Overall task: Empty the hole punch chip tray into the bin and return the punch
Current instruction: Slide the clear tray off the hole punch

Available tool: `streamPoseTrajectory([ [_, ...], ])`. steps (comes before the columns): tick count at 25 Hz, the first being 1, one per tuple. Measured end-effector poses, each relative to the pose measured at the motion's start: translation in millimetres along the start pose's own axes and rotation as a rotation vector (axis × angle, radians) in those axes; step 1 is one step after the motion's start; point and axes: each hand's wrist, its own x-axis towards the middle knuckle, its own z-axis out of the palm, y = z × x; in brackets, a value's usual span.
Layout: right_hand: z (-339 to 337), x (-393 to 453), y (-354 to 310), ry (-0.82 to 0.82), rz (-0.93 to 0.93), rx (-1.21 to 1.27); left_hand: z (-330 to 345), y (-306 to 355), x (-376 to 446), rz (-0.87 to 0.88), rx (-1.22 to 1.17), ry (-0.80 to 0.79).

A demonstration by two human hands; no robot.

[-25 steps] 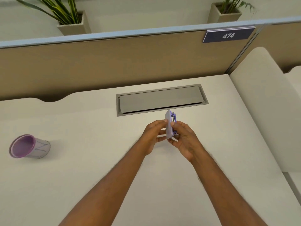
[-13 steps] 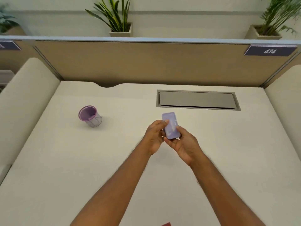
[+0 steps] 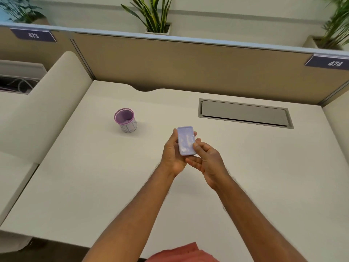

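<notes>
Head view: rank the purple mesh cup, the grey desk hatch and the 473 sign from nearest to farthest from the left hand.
1. Purple mesh cup, up-left of the left hand.
2. Grey desk hatch, up-right.
3. 473 sign, far left on the partition.

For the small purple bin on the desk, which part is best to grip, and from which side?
Grip the purple bin around its round wall, below the rim, coming from its right side, where the left hand is nearest. It stands upright with an open top, so a side wrap probably keeps it level.
</notes>
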Motion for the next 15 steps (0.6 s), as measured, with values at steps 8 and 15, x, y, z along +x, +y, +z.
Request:
streamPoseTrajectory([
  [8,17,-19,30,0.202,-0.510,-0.972,-33,6,-11,-0.017,-0.121,0.094],
  [15,39,-15,41,-0.187,-1.009,-1.488,-56,16,-21,-0.067,-0.200,0.101],
])
